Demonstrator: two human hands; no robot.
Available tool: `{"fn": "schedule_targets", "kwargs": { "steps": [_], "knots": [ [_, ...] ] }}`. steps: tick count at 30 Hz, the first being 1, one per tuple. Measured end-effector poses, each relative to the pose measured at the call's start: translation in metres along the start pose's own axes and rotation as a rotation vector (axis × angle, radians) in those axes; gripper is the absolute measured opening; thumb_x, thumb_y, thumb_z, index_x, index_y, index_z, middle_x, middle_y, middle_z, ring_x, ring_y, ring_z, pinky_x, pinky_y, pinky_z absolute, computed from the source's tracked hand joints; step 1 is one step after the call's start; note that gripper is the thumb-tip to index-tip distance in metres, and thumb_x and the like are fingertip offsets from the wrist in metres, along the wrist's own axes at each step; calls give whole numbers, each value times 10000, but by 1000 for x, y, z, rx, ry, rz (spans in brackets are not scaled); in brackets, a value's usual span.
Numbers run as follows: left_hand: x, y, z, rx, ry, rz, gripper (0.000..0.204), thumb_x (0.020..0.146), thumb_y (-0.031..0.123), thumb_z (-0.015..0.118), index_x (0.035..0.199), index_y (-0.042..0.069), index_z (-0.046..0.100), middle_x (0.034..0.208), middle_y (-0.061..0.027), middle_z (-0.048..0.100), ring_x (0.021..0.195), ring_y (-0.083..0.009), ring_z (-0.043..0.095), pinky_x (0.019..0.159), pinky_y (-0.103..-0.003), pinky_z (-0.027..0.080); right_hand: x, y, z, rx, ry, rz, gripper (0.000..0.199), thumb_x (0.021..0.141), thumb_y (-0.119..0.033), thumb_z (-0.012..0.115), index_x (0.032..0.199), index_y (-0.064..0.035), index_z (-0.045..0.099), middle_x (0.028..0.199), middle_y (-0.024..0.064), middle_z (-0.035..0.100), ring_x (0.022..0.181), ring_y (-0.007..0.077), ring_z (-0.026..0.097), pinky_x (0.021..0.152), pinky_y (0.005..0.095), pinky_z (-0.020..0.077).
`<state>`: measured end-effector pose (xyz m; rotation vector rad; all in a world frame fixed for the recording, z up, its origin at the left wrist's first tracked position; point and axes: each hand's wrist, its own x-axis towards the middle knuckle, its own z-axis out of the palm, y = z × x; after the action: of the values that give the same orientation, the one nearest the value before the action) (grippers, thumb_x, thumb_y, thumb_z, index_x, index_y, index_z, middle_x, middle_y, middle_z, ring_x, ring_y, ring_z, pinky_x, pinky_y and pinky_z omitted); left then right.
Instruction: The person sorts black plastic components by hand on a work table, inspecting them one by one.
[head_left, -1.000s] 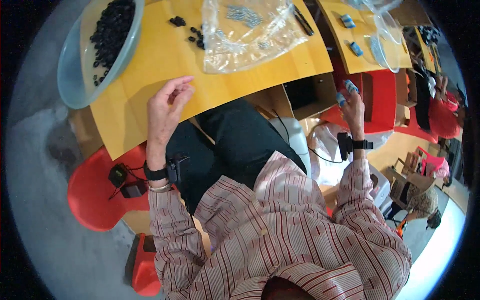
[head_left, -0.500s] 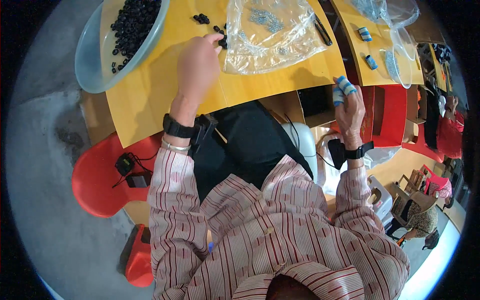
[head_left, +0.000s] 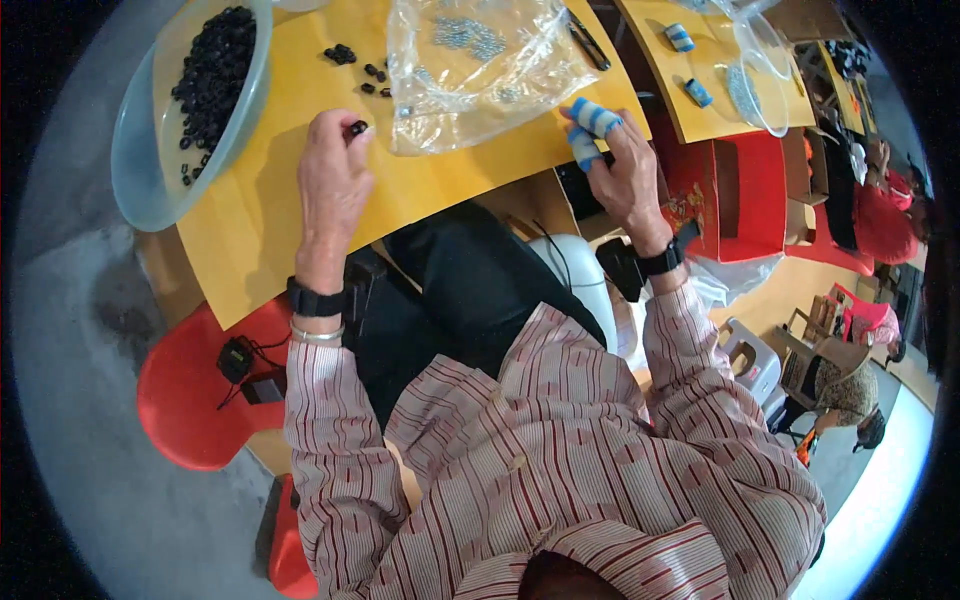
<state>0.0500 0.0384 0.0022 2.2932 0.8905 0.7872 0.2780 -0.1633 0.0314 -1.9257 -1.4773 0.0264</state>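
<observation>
Over the near part of the smooth yellow tabletop (head_left: 240,250), the left hand (head_left: 335,185) pinches a small, glossy black piece (head_left: 356,128) between thumb and finger.
To its right, the right hand (head_left: 628,178) curls, two fingers in blue-and-white striped wraps (head_left: 598,118); whether it grips anything cannot be told. Farther left, an oval, translucent pale-blue plastic bowl (head_left: 140,175) holds many black pieces (head_left: 215,85); at the far side, small silvery pieces (head_left: 470,38) show amid a crinkled clear plastic bag (head_left: 440,130).
</observation>
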Motion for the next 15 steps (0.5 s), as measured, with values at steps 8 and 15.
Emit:
{"fn": "schedule_targets", "kwargs": {
  "steps": [8, 15],
  "knots": [
    [-29, 13, 9, -274, 118, -262, 227, 849, 112, 625, 1033, 13, 535, 859, -102, 609, 733, -191, 585, 695, -315, 486, 37, 8, 20, -11, 1, -88, 342, 796, -16, 646, 1130, -86, 611, 981, 78, 650, 900, 248, 603, 793, 341, 491],
    [-30, 16, 7, -255, 121, -291, 229, 829, 124, 651, 1007, 12, 560, 853, -80, 617, 727, -165, 585, 686, -299, 490, 46, 20, 34, -67, -65, -117, 226, 716, -34, 636, 933, -38, 571, 826, 123, 612, 804, 326, 559, 717, 403, 475]
  ]
}}
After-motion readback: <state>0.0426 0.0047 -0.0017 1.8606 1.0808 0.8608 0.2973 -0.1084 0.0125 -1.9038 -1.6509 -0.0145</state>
